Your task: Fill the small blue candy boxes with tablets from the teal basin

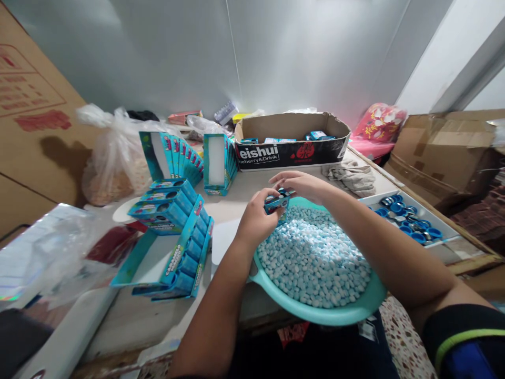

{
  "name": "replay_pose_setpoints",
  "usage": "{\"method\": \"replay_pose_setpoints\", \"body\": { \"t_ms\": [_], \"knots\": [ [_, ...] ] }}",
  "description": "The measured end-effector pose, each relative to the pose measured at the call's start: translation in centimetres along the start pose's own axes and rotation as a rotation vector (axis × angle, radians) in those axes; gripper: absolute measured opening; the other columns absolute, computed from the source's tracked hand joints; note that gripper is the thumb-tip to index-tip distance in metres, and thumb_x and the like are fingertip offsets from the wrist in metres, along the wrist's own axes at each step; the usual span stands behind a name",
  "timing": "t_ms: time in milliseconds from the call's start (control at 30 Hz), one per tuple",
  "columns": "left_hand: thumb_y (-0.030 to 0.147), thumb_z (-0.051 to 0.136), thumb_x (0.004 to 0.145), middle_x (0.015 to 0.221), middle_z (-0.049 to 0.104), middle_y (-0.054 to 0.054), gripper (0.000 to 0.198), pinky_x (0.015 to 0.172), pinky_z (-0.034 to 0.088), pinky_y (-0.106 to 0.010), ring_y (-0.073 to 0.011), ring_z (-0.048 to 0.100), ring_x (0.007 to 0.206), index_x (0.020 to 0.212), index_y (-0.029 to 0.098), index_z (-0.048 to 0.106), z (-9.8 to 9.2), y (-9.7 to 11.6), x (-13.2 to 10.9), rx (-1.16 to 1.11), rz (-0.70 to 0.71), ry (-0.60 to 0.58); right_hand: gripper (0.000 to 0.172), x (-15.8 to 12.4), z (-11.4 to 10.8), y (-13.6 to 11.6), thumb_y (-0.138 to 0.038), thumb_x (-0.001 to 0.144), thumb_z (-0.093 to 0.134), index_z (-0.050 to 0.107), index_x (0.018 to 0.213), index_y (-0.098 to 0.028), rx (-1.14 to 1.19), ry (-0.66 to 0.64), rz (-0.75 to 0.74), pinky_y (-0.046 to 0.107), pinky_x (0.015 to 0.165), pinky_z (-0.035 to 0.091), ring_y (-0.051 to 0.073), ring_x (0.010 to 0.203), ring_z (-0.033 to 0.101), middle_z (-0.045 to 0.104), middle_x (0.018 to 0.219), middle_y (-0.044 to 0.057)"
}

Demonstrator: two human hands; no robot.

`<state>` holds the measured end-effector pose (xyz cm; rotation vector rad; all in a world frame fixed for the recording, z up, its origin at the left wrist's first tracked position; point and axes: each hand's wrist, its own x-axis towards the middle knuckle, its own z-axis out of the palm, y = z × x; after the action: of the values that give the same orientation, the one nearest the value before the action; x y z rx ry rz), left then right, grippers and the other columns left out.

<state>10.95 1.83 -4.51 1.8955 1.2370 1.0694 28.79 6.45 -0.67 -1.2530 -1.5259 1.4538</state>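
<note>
Above the far left rim of a turquoise basin [335, 317], my left hand [258, 216] is closed round a small blue box [276, 202]. The fingers of my right hand [298, 184] are bent over the top of that box; what they pinch, if anything, is too small to make out. Pale blue and white candies [311, 258] fill the basin. To the left, several small blue boxes [163, 208] stand in and on an open turquoise display tray [148, 258].
A black and brown carton [292, 155] holds some blue packs at the back. Folded display boxes [215, 163] stand left of it. On the right are a grey cloth [353, 176] and a white tray [442, 239] of blue-rimmed caps. Plastic bags [112, 158] lie at left.
</note>
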Motion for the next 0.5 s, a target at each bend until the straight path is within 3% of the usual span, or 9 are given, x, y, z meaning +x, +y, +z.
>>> {"method": "replay_pose_setpoints", "body": {
  "t_ms": [133, 233, 333, 500],
  "knots": [
    [0.024, 0.075, 0.081, 0.109, 0.070, -0.004, 0.042, 0.084, 0.055, -0.034, -0.0228, 0.069, 0.093, 0.119, 0.028, 0.060, 0.0, 0.1, -0.2, 0.010, -0.014, 0.055, 0.024, 0.2, -0.4, 0.6, -0.012, 0.078, 0.062, 0.075, 0.094, -0.024, -0.112, -0.060, -0.020, 0.031, 0.075, 0.051, 0.020, 0.090, 0.063, 0.073, 0.099, 0.004],
    [0.026, 0.077, 0.080, 0.103, 0.070, -0.003, 0.037, 0.078, 0.055, -0.032, -0.0215, 0.069, 0.087, 0.113, 0.027, 0.059, -0.1, 0.2, -0.3, 0.009, -0.035, 0.038, 0.018, 0.4, 0.0, 1.1, -0.016, 0.081, 0.065, 0.075, 0.094, -0.024, -0.204, -0.045, -0.044, 0.029, 0.072, 0.049, 0.020, 0.089, 0.062, 0.073, 0.096, 0.003],
    [0.027, 0.078, 0.079, 0.097, 0.070, -0.002, 0.034, 0.081, 0.055, -0.033, -0.0212, 0.069, 0.085, 0.108, 0.025, 0.062, -0.1, 0.1, -0.3, -0.008, -0.044, 0.041, 0.014, 0.3, 0.7, 1.2, -0.027, 0.089, 0.065, 0.074, 0.100, -0.024, -0.185, -0.040, 0.030, 0.026, 0.069, 0.049, 0.019, 0.093, 0.064, 0.074, 0.102, 0.003],
    [0.022, 0.078, 0.079, 0.107, 0.073, -0.005, 0.037, 0.095, 0.055, -0.039, -0.0239, 0.071, 0.097, 0.114, 0.024, 0.066, 0.0, 0.0, 0.0, -0.018, -0.029, 0.048, 0.036, -0.1, 1.4, 0.6, -0.047, 0.107, 0.045, 0.072, 0.111, -0.023, -0.129, 0.001, 0.129, 0.026, 0.074, 0.053, 0.018, 0.094, 0.067, 0.074, 0.115, 0.005]
  ]
}}
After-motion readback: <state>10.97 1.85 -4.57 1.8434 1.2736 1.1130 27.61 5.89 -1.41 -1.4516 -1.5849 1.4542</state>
